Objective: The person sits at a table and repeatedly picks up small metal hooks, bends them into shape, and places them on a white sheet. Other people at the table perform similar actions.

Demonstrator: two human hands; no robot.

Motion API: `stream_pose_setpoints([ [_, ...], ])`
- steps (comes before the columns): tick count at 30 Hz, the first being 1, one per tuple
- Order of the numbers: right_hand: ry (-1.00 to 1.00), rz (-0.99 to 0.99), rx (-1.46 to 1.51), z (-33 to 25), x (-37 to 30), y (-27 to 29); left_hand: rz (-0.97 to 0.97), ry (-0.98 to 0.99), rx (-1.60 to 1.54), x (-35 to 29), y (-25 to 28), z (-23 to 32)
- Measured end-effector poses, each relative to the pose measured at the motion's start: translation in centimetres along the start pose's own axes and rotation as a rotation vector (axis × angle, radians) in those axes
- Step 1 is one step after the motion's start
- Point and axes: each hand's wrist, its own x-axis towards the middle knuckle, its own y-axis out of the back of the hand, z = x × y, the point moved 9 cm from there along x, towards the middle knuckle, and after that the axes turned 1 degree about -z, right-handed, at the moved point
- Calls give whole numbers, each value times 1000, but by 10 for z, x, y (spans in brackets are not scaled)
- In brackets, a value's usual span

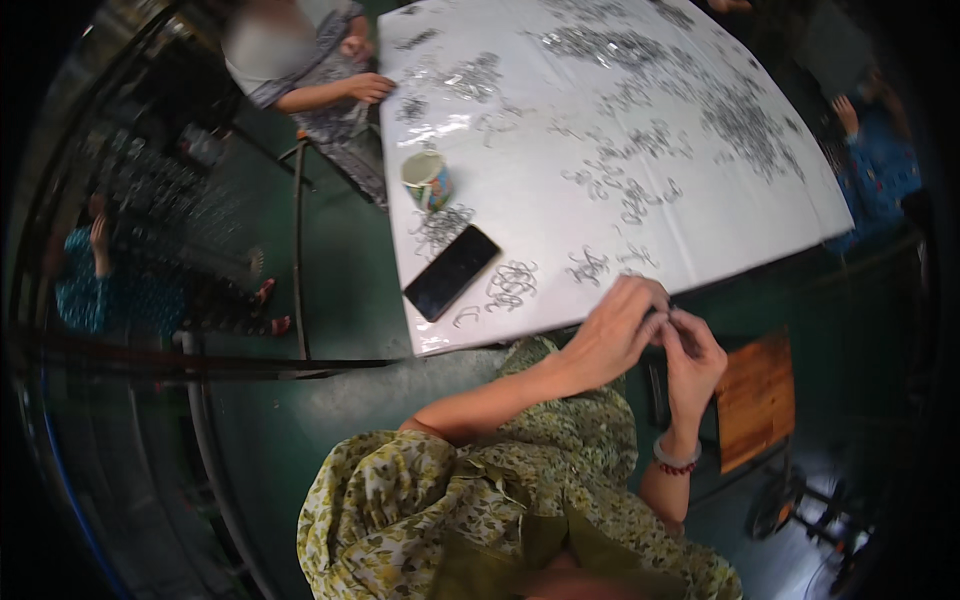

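Just past the table's near edge, my left hand [618, 322] and my right hand [695, 352] meet, fingertips touching. Both are closed in a pinch. A tiny dark bit shows between the fingertips, too small to name. A white bangle and a red bead bracelet [676, 460] circle my right wrist. Closest to my hands on the white table [540, 215] lie small piles of thin, curved metal wire pieces [588, 266]. Another such pile [512, 286] lies farther left, beside a black phone [452, 273].
A patterned cup [427, 181] stands near the table's left edge. Many more wire pieces [750, 125] spread across the far side. One person [310, 90] sits at the far left, another [880, 150] at the right. A wooden stool [756, 400] stands to my right.
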Motion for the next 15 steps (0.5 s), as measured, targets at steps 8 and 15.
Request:
stream_pose_setpoints([
  [8,97,45,32,-4,9,1,73,189,-159,-10,7,-17],
  [15,462,-196,-688,65,120,-35,57,204,-124,-5,15,-20],
])
